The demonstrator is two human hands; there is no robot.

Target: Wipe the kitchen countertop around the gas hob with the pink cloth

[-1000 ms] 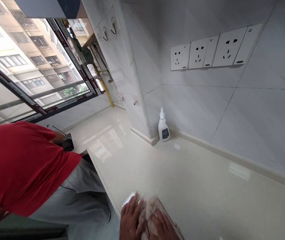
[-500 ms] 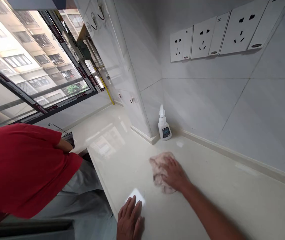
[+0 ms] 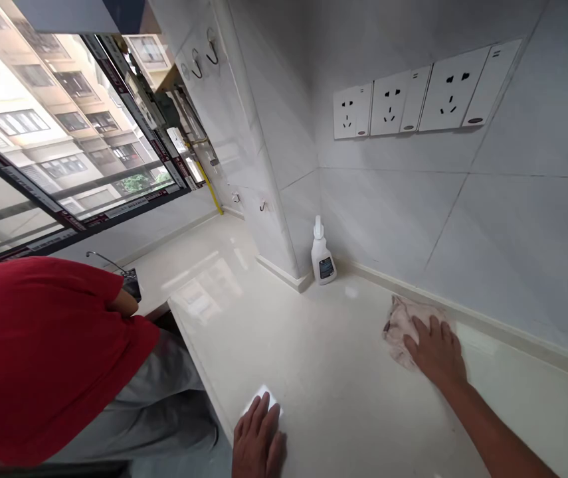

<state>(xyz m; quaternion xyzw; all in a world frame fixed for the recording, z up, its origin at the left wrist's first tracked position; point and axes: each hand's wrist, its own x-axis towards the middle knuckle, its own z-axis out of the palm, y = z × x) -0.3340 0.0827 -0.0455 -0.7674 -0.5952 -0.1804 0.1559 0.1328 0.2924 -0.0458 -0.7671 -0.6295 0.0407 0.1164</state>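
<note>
My right hand (image 3: 436,352) presses flat on a crumpled pale pink cloth (image 3: 406,330), which lies on the cream stone countertop (image 3: 313,345) close to the wall's skirting strip. My left hand (image 3: 258,435) rests at the countertop's front edge, its fingers over a flat white pad (image 3: 266,400), perhaps a sponge. Most of the pad is hidden under those fingers. A white spray bottle with a blue label (image 3: 322,257) stands in the corner, well beyond both hands.
A person in a red shirt (image 3: 39,345) and grey trousers bends at the left, one hand near a curved tap (image 3: 109,260). White wall sockets (image 3: 413,96) sit on the tiled wall. A tiled pillar (image 3: 264,166) with hooks stands beside a large window (image 3: 74,133).
My right hand has slid the cloth farther along the countertop, toward the wall's skirting strip and away from the bottle. My left hand stays on the white pad, and the view has shifted slightly.
</note>
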